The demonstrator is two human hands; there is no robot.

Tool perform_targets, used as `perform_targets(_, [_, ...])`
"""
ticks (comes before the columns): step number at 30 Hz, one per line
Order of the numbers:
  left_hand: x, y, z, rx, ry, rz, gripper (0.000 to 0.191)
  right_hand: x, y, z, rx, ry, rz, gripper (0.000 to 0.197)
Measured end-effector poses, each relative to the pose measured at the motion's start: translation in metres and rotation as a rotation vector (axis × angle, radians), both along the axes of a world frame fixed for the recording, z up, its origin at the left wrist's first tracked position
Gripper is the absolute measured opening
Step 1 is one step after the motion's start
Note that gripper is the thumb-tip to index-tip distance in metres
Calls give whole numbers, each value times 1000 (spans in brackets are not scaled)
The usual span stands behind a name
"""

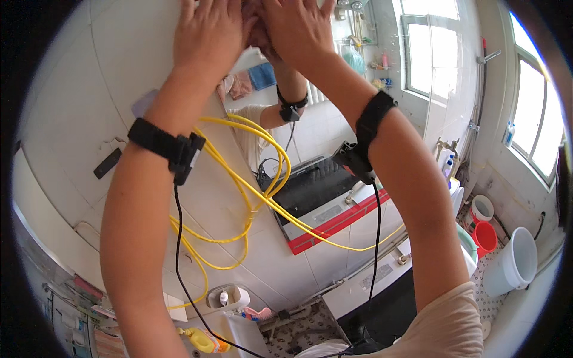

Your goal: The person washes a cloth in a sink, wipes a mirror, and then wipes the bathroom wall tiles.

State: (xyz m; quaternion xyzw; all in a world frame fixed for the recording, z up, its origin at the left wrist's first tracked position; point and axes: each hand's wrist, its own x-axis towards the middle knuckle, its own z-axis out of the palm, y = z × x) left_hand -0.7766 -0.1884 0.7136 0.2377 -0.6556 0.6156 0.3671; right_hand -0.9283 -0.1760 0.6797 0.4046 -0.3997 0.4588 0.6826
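Note:
Both arms reach up against a tiled wall and a mirror. At the top edge of view my left hand has its back towards me, fingers partly cut off. Close beside it, my right hand is over the mirror, its fingertips also cut off. Reflected skin shows between them; whether either hand holds something is hidden. Yellow cable hangs in loops below my hands, with one strand running across the mirror's red lower edge. Each forearm wears a black strap with a small device and a black wire.
A yellow bottle and a white holder with a small bottle stand low at the left. Beside the holder lies a pink-and-blue brush. A dark-topped appliance is below. A red bucket and a white bucket stand right.

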Motion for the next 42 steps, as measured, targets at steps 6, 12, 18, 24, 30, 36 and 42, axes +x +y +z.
perform_targets(6, [3, 7, 22, -177, -50, -293, 47, 24, -1, 30, 13, 86, 176, 61])
perform_targets(12, [16, -8, 7, -230, -223, -352, 49, 10, -3, 2, 189, 185, 501, 58])
perform_targets(18, [35, -23, -38, 60, -271, -289, 76, -11, -19, -64, 335, 208, 415, 65])
perform_targets(24, [43, 4, -80, 335, -395, -331, 75, -2, -2, -147, 589, 173, 321, 71])
perform_targets(30, [47, -1, -30, 302, -320, -480, 63, 11, -12, -89, 374, 85, 383, 71])
perform_targets(36, [46, -3, -56, 342, -338, -348, 64, 39, -4, -193, 583, 86, 398, 67])
perform_targets(42, [33, 10, -126, 552, -745, -164, 83, 14, -6, -347, 675, 210, 313, 52])
